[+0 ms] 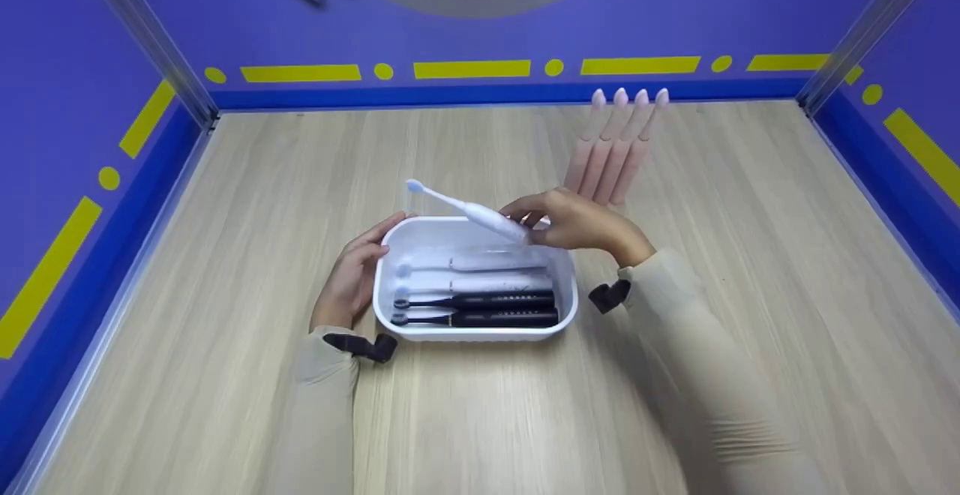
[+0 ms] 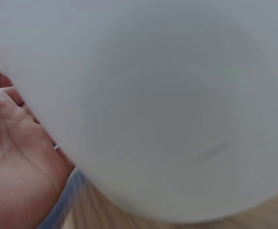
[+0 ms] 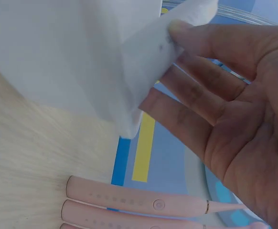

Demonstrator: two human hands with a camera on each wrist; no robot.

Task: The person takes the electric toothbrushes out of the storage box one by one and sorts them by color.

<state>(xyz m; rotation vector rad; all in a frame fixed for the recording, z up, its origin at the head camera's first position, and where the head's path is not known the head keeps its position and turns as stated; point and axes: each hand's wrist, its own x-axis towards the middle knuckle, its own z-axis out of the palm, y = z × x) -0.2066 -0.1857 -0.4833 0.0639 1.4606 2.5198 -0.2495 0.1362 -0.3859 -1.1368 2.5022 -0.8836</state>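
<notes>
A white electric toothbrush (image 1: 487, 219) is pinched by my right hand (image 1: 577, 221) at its handle end, tilted over the back of a white bin (image 1: 475, 334), brush head up and to the left. In the right wrist view, thumb and fingertips grip the white handle (image 3: 151, 47) beside the bin's wall. My left hand (image 1: 356, 274) holds the bin's left end, its fingers at the rim; in the left wrist view the bin's wall (image 2: 177, 119) covers most of the palm's (image 2: 19, 162) surroundings. Inside the bin lie two black electric toothbrushes (image 1: 504, 300) in front of two white ones (image 1: 499, 264).
Several pink electric toothbrushes (image 1: 607, 169) lie side by side on the wooden table (image 1: 480, 420), behind my right hand. Blue panels (image 1: 480, 34) with yellow marks wall the table at the back and both sides.
</notes>
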